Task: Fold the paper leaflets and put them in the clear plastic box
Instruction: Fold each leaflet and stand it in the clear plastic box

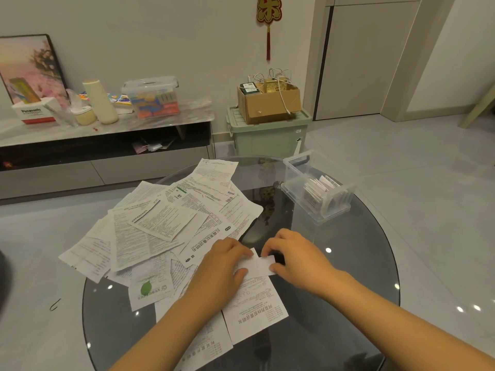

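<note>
step: folding one leaflet on glass worktop | l hand + r hand fingers pinching its ends | clear box well apart, far right, some folded inside | next prob.: finish crease, carry to box | loose pile left

It was a home living room: a low TV cabinet against the wall, a red festive hanging, a storage bin, tiled floor and a round glass worktop.
</note>
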A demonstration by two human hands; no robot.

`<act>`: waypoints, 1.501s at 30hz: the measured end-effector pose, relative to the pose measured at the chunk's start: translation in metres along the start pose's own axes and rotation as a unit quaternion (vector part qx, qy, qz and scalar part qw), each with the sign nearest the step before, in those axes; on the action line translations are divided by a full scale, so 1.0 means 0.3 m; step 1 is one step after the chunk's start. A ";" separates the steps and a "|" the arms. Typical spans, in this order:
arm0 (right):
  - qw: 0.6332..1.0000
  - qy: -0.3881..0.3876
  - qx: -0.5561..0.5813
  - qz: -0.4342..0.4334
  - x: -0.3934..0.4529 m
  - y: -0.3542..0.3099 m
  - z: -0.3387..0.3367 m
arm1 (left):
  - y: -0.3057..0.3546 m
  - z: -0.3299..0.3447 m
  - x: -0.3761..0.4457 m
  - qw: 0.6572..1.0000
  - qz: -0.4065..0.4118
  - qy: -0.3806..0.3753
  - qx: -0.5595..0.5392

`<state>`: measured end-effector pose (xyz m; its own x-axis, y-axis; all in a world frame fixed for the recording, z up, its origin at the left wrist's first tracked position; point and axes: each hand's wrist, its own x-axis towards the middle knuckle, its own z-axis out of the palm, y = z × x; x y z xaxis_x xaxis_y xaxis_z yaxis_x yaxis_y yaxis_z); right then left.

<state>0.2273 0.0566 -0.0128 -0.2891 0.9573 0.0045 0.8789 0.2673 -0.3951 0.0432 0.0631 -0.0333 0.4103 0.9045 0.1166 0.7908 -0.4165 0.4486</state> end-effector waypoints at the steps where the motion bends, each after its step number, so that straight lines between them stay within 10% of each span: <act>1: 1.000 -0.005 -0.018 -0.013 0.000 -0.002 -0.002 | 0.001 -0.002 0.001 1.000 0.013 -0.004 0.018; 12: 0.994 -0.018 -0.090 -0.066 -0.007 -0.010 -0.002 | 0.011 -0.023 0.013 0.987 0.094 -0.020 0.126; 25: 0.997 0.066 0.035 -0.010 0.016 0.022 -0.104 | 0.086 -0.072 0.074 0.971 -0.071 0.063 -0.220; 45: 0.980 0.133 0.058 0.133 0.054 0.248 -0.453 | 0.374 -0.140 0.491 0.967 0.013 -0.001 -0.255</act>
<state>0.3396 0.1071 0.0827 0.0675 0.9904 0.1209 0.8564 0.0047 -0.5163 0.1734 0.1535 0.0716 0.4277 0.8942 0.1322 0.4538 -0.3389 0.8242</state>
